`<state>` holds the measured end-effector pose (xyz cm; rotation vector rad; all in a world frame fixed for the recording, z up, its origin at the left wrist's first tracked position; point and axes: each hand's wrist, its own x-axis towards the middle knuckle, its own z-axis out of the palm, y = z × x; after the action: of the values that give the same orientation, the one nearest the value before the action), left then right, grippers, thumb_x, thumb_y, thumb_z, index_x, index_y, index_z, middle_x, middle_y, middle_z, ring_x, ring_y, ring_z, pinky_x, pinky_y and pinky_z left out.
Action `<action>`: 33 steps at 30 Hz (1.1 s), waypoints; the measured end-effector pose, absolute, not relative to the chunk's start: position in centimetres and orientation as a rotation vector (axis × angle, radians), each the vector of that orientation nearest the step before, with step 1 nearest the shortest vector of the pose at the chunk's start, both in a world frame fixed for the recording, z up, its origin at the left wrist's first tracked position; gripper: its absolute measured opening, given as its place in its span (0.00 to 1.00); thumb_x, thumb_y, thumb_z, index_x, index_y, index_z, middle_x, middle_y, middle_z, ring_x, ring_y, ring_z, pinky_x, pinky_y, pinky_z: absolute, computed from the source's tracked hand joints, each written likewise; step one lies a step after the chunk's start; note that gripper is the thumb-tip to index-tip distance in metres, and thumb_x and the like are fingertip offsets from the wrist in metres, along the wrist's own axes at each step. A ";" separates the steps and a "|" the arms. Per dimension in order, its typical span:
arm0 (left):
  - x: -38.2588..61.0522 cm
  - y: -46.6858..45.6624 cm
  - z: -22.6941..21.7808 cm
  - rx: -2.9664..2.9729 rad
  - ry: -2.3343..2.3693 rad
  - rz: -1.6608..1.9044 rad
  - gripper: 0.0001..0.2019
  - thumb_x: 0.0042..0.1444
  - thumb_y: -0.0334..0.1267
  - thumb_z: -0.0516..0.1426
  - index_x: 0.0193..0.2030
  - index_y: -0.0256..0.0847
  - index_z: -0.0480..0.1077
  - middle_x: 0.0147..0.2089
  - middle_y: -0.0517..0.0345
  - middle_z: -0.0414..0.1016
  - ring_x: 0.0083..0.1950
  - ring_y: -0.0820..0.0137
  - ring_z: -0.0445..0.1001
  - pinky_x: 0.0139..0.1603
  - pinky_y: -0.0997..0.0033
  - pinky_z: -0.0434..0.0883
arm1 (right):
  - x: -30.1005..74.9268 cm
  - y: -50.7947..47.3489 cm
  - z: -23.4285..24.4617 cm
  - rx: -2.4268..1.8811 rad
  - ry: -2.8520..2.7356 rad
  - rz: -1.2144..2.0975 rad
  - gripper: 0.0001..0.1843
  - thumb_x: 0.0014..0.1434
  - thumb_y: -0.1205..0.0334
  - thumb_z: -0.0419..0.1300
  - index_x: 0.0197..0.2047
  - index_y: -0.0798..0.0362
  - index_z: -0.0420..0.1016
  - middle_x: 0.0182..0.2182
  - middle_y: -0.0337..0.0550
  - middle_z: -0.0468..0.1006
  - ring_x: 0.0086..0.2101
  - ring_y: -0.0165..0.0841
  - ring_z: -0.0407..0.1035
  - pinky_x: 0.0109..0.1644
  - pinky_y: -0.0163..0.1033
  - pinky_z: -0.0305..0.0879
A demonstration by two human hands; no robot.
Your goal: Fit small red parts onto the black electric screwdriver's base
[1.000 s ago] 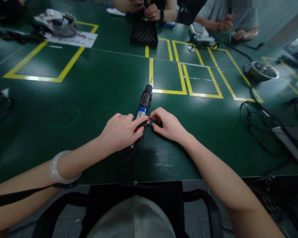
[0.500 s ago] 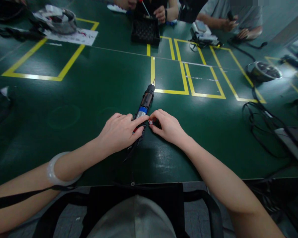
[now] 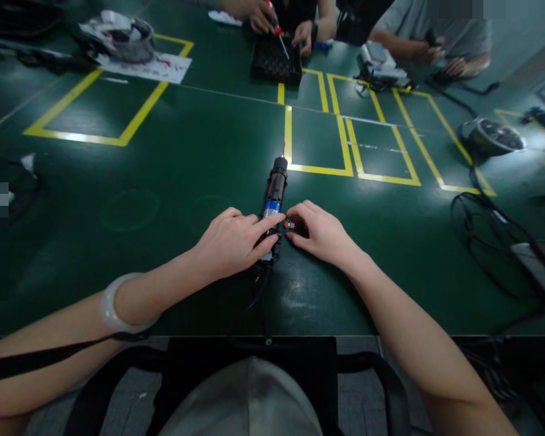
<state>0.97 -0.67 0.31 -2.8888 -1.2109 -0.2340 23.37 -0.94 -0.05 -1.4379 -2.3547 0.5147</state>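
A: Where does the power tool (image 3: 273,204) lie?

B: On the desk (image 3: 354,297), straight in front of the person and between the two hands. Its long axis runs away from the body, leaning slightly right, and the thin bit (image 3: 283,149) points away, just beside a yellow tape outline (image 3: 320,170).

A: And the left hand (image 3: 229,242)?

B: It comes in from the left and rests across the near half of the tool. Forefinger and thumb reach over it with a gap between them; the other fingers are mostly hidden, so I can't tell how firmly it grips.

A: What about the right hand (image 3: 324,233)?

B: It sits just to the right of the tool. Its forefinger and thumb curve toward each other, and a small red part (image 3: 289,224) shows between their tips. Whether they pinch it or merely surround it, I can't tell.

A: Which hand is nearer that part?

B: The right, since the part lies at the left end of its curl, along the tool's right side. The left forefinger's tip is close too, almost meeting the right one. Whether the part joins the tool is too small to make out.
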 end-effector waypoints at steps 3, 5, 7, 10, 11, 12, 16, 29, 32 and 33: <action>1.0 -0.7 0.3 -2.895 -1.213 -0.257 0.26 0.71 0.50 0.43 0.68 0.47 0.67 0.40 0.49 0.81 0.38 0.63 0.77 0.45 0.60 0.66 | 23.1 -1.1 0.1 -1.509 -2.351 0.475 0.09 0.62 0.65 0.59 0.47 0.50 0.70 0.38 0.44 0.76 0.37 0.37 0.70 0.37 0.38 0.60; 0.9 -0.7 0.3 -2.902 -1.216 -0.258 0.26 0.71 0.50 0.43 0.68 0.46 0.67 0.40 0.50 0.81 0.38 0.62 0.77 0.45 0.60 0.66 | 23.0 -1.2 0.4 -1.579 -2.344 0.513 0.10 0.64 0.61 0.59 0.48 0.50 0.70 0.31 0.40 0.76 0.31 0.35 0.68 0.34 0.38 0.57; 0.9 -0.7 0.3 -2.906 -1.218 -0.252 0.26 0.72 0.50 0.43 0.68 0.46 0.67 0.40 0.50 0.81 0.38 0.62 0.77 0.45 0.60 0.66 | 23.2 -1.2 0.7 -1.609 -2.335 0.550 0.11 0.65 0.59 0.58 0.49 0.51 0.70 0.28 0.39 0.75 0.28 0.34 0.67 0.32 0.38 0.55; 0.9 -0.7 0.3 -2.903 -1.224 -0.241 0.26 0.72 0.50 0.42 0.69 0.46 0.66 0.40 0.50 0.80 0.38 0.61 0.77 0.45 0.59 0.66 | 23.9 -1.1 0.8 -1.517 -2.354 0.492 0.15 0.62 0.70 0.55 0.51 0.51 0.72 0.38 0.44 0.76 0.35 0.36 0.70 0.37 0.39 0.61; 0.9 -0.7 0.3 -2.902 -1.223 -0.240 0.26 0.72 0.50 0.42 0.69 0.47 0.66 0.40 0.51 0.80 0.38 0.61 0.77 0.45 0.59 0.66 | 24.1 -1.0 0.9 -1.456 -2.374 0.484 0.18 0.60 0.73 0.54 0.52 0.51 0.72 0.43 0.46 0.75 0.40 0.37 0.70 0.41 0.40 0.63; 0.9 -0.7 0.3 -2.901 -1.222 -0.241 0.26 0.72 0.50 0.43 0.70 0.47 0.65 0.40 0.51 0.80 0.38 0.61 0.77 0.45 0.59 0.66 | 24.3 -0.9 0.8 -1.390 -2.389 0.508 0.21 0.59 0.75 0.52 0.53 0.50 0.72 0.47 0.47 0.74 0.44 0.38 0.70 0.44 0.41 0.65; 0.9 -0.6 0.2 -2.905 -1.210 -0.258 0.26 0.71 0.50 0.44 0.70 0.48 0.65 0.40 0.51 0.80 0.39 0.61 0.77 0.46 0.59 0.66 | 24.9 -0.6 0.8 -1.272 -2.424 0.623 0.24 0.61 0.74 0.53 0.58 0.47 0.71 0.52 0.48 0.71 0.49 0.39 0.69 0.50 0.43 0.67; 0.9 -0.7 -0.1 -2.871 -1.159 -0.272 0.24 0.72 0.45 0.42 0.68 0.45 0.67 0.40 0.52 0.81 0.40 0.62 0.77 0.47 0.59 0.66 | 24.9 -0.5 0.5 -1.248 -2.539 0.619 0.12 0.64 0.71 0.56 0.50 0.51 0.72 0.45 0.45 0.72 0.41 0.34 0.68 0.43 0.38 0.63; 0.8 -0.7 -0.2 -2.865 -1.169 -0.305 0.24 0.72 0.44 0.43 0.68 0.45 0.67 0.40 0.53 0.81 0.40 0.62 0.78 0.48 0.60 0.66 | 24.8 -0.5 0.6 -1.298 -2.540 0.603 0.07 0.63 0.70 0.57 0.45 0.52 0.71 0.42 0.44 0.70 0.37 0.32 0.66 0.40 0.37 0.60; 0.8 -0.7 -0.2 -2.866 -1.179 -0.306 0.24 0.72 0.44 0.43 0.69 0.45 0.66 0.41 0.54 0.81 0.40 0.62 0.78 0.48 0.59 0.66 | 24.9 -0.5 0.7 -1.299 -2.527 0.624 0.06 0.62 0.69 0.58 0.43 0.53 0.70 0.42 0.43 0.70 0.35 0.31 0.66 0.39 0.36 0.60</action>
<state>0.85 -0.70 -0.19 -2.8662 -1.1788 -0.3064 24.88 -0.49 0.65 -1.2985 -2.5265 0.6239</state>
